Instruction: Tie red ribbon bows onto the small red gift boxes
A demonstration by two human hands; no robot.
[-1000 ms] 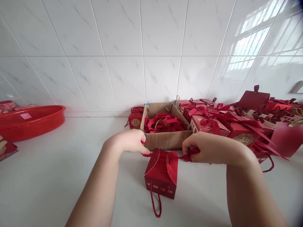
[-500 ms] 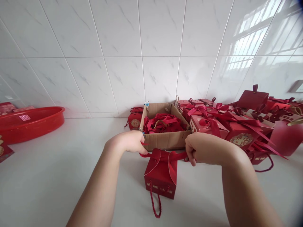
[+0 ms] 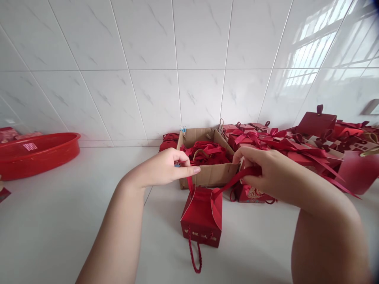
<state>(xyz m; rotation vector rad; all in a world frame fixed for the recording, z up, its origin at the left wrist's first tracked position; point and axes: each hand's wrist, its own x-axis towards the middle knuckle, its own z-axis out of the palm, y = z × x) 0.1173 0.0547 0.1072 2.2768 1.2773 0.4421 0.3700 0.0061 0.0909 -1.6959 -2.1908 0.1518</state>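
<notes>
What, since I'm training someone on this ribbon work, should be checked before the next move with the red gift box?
1. Red gift box upright on the white counter: ok.
2. Red ribbon gripped by the right hand: ok.
3. Ribbon gripped by the left hand: cannot tell; the fingers hide its upper end.
4. Ribbon tied: not ok; its two lengths run apart, toward separate hands.
5. Twisted rope handle clear of the ribbon: ok; it loops at the near side.

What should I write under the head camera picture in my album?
A red ribbon runs up from a red box to the left hand and right hand.
</notes>
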